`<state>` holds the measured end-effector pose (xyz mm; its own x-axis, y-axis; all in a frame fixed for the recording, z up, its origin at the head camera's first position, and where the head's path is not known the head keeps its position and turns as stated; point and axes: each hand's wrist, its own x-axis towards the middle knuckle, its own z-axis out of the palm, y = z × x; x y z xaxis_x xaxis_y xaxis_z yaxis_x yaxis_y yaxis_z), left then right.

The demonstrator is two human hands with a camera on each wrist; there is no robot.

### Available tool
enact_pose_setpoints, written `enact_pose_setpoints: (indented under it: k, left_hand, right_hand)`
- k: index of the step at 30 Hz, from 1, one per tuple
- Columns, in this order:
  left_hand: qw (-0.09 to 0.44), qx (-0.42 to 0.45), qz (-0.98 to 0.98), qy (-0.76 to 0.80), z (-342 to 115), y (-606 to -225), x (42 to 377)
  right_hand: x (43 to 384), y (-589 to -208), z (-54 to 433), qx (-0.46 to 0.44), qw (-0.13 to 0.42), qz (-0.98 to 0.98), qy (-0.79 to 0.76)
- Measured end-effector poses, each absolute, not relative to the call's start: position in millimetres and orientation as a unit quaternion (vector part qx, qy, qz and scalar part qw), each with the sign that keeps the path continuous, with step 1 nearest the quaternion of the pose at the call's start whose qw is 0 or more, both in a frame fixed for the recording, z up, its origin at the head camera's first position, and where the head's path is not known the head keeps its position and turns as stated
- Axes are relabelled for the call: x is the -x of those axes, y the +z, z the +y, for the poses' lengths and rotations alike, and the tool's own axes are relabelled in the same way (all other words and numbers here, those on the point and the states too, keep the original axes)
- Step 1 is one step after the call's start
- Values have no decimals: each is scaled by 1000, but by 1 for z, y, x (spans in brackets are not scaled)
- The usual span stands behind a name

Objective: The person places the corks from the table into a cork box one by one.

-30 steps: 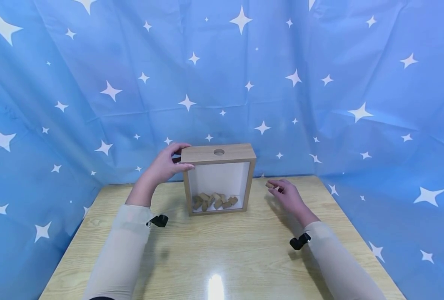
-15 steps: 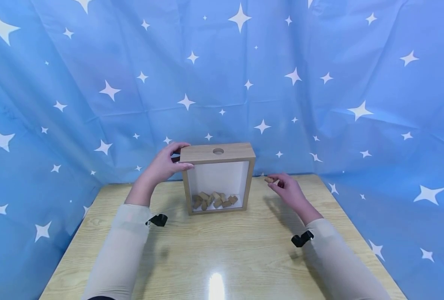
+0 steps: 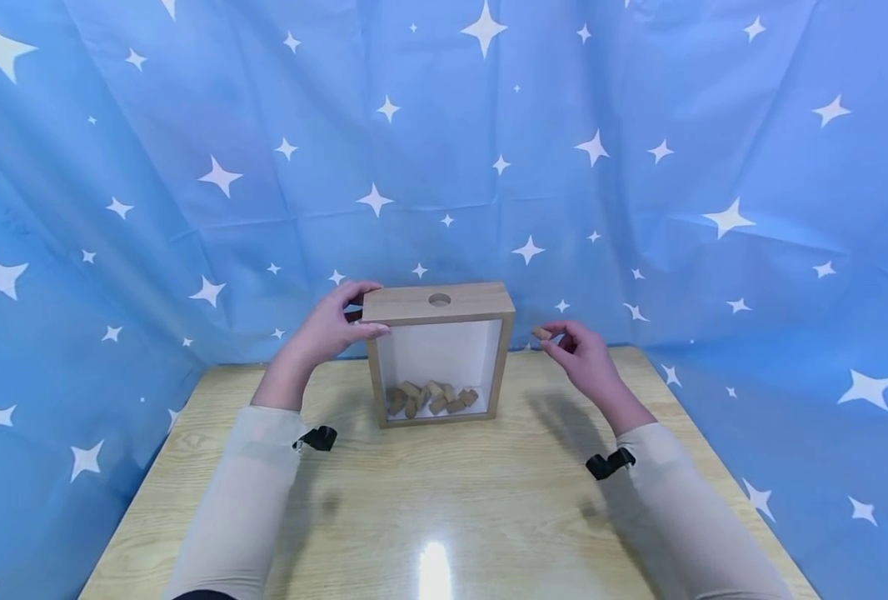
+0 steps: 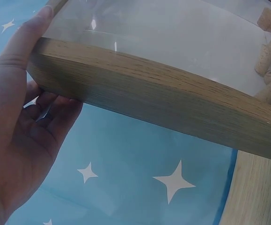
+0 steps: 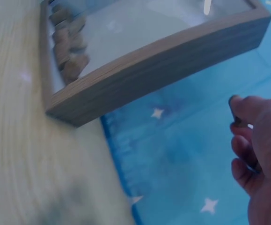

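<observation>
A wooden shadow box with a clear front and a round hole in its top stands upright on the table. Several corks lie heaped along its bottom. My left hand grips the box's upper left corner, thumb on the front and fingers behind; the left wrist view shows the thumb against the frame. Right of the box, my right hand pinches a single cork between thumb and fingertips, raised above the table and apart from the box. In the right wrist view the hand mostly covers this cork.
The light wooden table extends in front of the box. Close behind its back edge hangs a blue curtain with white stars, which also borders both sides. Each wrist wears a black camera, such as the right one.
My right hand has lifted the cork upward from near the table, beside the box. The left hand keeps its grip on the corner, and the box has not visibly moved.
</observation>
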<state>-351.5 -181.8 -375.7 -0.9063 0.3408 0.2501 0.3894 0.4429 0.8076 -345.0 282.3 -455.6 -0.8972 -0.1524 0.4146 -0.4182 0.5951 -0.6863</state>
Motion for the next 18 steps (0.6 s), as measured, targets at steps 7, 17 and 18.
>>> enact_pose_setpoints:
  k: [7, 17, 18]
  left_hand:
    - [28, 216, -847, -484, -180, -375, 351]
    - [29, 215, -850, -480, -181, -377, 351]
    - [30, 215, -850, -479, -181, -377, 350]
  right_hand:
    - [343, -432, 273, -183, 211, -856, 436]
    - [343, -400, 256, -209, 269, -827, 446]
    - [343, -397, 254, -210, 269, -828, 444]
